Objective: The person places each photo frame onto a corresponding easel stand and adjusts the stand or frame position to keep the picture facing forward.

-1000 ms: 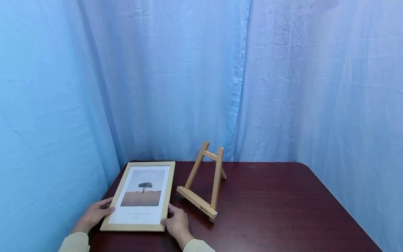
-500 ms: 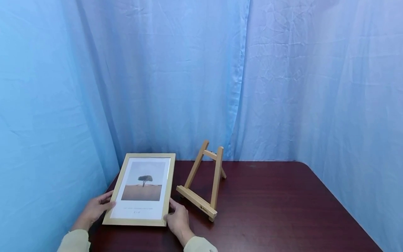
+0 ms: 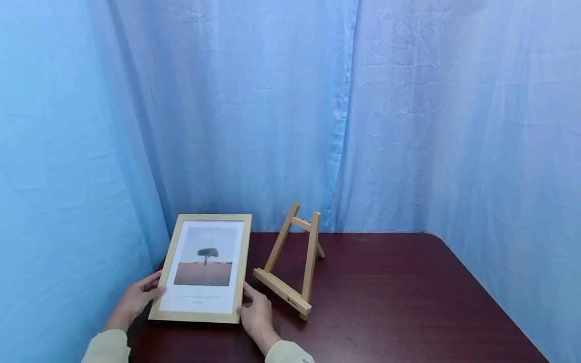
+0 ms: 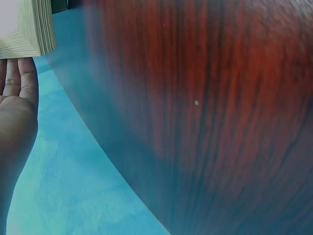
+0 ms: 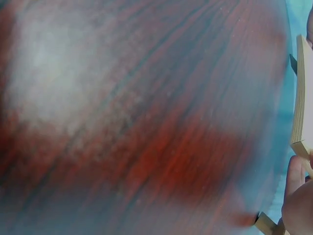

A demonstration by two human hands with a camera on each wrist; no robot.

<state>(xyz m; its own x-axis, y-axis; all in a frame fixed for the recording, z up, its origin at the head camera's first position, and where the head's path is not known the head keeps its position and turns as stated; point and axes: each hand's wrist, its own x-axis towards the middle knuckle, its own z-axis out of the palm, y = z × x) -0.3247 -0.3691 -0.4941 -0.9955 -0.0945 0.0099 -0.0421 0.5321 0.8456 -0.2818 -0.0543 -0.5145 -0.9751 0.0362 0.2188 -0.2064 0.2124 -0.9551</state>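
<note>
A picture frame (image 3: 209,317) with a pale wooden border and a print of a lone tree is held between both hands at the left of the table. My left hand (image 3: 136,303) grips its left side, thumb on the front face and fingers behind. On the opposite side, my right hand (image 3: 257,313) grips near the lower right corner in the same way. The frame leans back, its top edge raised. A corner of the picture frame (image 4: 34,34) shows above the fingers in the left wrist view. The right wrist view catches the picture frame (image 5: 299,93) edge-on.
A small wooden easel (image 3: 309,262) stands just right of the frame, its ledge (image 3: 283,291) angled toward the near right. The dark red table (image 3: 399,292) has a rounded far right corner. Blue curtains (image 3: 254,111) hang behind it and at both sides.
The picture frame has been lifted and tilted up, its top edge rising above the table's far edge. Both hands have moved slightly up with it. The easel stands where it was.
</note>
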